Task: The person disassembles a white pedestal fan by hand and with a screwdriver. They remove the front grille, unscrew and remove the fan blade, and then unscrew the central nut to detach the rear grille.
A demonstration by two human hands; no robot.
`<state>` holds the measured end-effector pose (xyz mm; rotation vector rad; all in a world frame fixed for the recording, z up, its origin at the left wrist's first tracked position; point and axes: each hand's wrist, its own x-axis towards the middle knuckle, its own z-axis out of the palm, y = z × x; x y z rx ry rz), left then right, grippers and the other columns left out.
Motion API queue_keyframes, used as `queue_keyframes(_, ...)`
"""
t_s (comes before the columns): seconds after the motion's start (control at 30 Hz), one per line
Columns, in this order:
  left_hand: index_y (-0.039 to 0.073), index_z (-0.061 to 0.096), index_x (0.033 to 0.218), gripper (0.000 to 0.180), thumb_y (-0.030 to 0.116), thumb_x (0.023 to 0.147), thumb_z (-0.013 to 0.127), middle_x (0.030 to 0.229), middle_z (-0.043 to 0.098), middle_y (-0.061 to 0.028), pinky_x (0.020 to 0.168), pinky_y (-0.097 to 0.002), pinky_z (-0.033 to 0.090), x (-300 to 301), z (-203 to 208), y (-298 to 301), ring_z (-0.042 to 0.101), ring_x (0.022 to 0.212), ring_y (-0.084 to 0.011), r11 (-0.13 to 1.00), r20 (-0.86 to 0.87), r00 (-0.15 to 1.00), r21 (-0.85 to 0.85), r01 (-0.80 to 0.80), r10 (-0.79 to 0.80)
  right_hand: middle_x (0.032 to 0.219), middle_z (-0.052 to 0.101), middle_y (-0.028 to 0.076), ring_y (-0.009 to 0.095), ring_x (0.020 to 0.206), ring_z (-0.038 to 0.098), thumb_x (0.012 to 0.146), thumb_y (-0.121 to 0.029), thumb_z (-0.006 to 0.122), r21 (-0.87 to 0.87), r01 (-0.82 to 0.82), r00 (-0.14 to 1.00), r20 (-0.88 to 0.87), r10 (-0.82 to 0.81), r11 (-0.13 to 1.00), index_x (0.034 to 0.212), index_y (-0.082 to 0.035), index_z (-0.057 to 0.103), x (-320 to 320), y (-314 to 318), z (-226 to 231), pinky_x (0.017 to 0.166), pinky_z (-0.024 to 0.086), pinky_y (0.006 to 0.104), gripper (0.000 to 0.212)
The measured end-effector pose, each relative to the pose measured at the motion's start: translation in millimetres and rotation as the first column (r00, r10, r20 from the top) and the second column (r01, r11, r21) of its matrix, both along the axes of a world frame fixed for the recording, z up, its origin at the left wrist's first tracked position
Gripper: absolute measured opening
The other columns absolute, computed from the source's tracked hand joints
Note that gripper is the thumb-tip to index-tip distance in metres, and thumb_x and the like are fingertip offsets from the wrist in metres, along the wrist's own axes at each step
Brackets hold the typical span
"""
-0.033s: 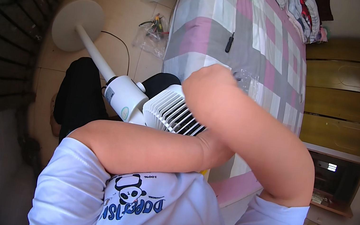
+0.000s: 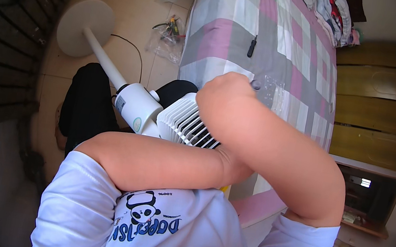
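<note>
A white pedestal fan lies tilted across my lap, its slatted head [image 2: 185, 118] under my arms and its round base [image 2: 87, 27] at the far left. My right hand [image 2: 226, 97] is closed in a fist above the fan head's right side; its fingers and anything inside are hidden from above. A small dark rounded end [image 2: 255, 84] shows just past the fist; I cannot tell if it is held. Crossing beneath my right forearm, my left hand [image 2: 236, 168] is beside the fan head, with its fingers out of sight.
On the checked bed [image 2: 215, 42] to the right lie a black-handled screwdriver [image 2: 252, 47] and clear plastic [image 2: 273, 92]. A plastic bag with tools [image 2: 170, 39] sits on the tiled floor, near a dark cord [image 2: 139, 52]. Metal railings [image 2: 7, 32] run along the left; wooden drawers [image 2: 376, 102] stand right.
My right fist has shifted slightly left and turned a little, and the dark end beside it shows more clearly. My left arm and the fan have hardly moved.
</note>
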<state>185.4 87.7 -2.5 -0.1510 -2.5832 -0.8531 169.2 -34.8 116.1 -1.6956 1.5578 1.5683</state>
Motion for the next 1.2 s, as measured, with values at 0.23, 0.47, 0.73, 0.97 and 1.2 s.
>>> queue_keyframes(0.23, 0.017, 0.056, 0.132, 0.036, 0.028, 0.099, 0.048, 0.139, 0.052, -0.0054, 0.108, -0.0375, 0.034, -2, -2, 6, 0.043, 0.131, -0.0201, 0.653, 0.148, 0.976, 0.757, -0.007, -0.161, 0.102, 0.073, 0.003, 0.02, 0.094, 0.071, 0.071, -0.019, 0.08, 0.102, 0.0, 0.997, -0.081, 0.008, 0.995, 0.1, -0.012, 0.076, 9, 7, -15, 0.071, 0.055, 0.0347, 0.03)
queue_keyframes(0.47, 0.018, 0.055, 0.131, 0.034, 0.027, 0.1, 0.048, 0.139, 0.053, -0.0053, 0.107, -0.0348, 0.035, -6, 4, -6, 0.044, 0.13, -0.0188, 0.767, 0.223, 0.957, 0.642, -0.002, -0.184, 0.098, 0.074, 0.004, 0.021, 0.093, 0.071, 0.068, -0.019, 0.079, 0.036, 0.019, 0.999, -0.035, -0.018, 0.999, 0.099, -0.012, 0.076, 2, 6, -5, 0.069, 0.055, 0.0367, 0.031)
queue_keyframes(0.73, 0.009, 0.068, 0.105, 0.021, 0.018, 0.088, 0.06, 0.105, 0.067, -0.0127, 0.09, -0.0408, 0.047, 13, 5, -47, 0.062, 0.1, -0.0292, 0.877, -0.1, 0.969, 0.413, 0.248, -0.227, 0.11, 0.073, 0.002, 0.021, 0.101, 0.07, 0.072, -0.024, 0.079, -0.079, -0.031, 0.998, 0.05, 0.035, 0.996, 0.105, -0.017, 0.077, -9, 5, -16, 0.076, 0.056, 0.0396, 0.034)
queue_keyframes(0.97, 0.0, 0.068, 0.094, 0.029, 0.01, 0.068, 0.063, 0.092, 0.066, -0.0177, 0.082, -0.0428, 0.05, 17, 43, -66, 0.063, 0.089, -0.0344, 0.957, 0.062, 0.957, -0.035, 0.287, -0.284, 0.101, 0.072, 0.005, 0.025, 0.092, 0.068, 0.073, -0.018, 0.074, -0.34, 0.144, 0.959, 0.281, -0.046, 0.929, 0.098, -0.015, 0.077, -67, 39, 40, 0.07, 0.055, 0.0403, 0.025)
queue_keyframes(1.2, 0.001, 0.064, 0.102, 0.041, 0.003, 0.062, 0.057, 0.099, 0.064, -0.0152, 0.08, -0.0403, 0.053, 14, 68, -69, 0.061, 0.086, -0.0347, 0.939, 0.234, 0.925, -0.103, 0.33, -0.299, 0.068, 0.063, 0.013, 0.032, 0.066, 0.062, 0.075, -0.008, 0.065, -0.633, 0.469, 0.883, 0.348, -0.314, 0.617, 0.08, -0.006, 0.07, -111, 133, 90, 0.054, 0.047, 0.0437, 0.008)
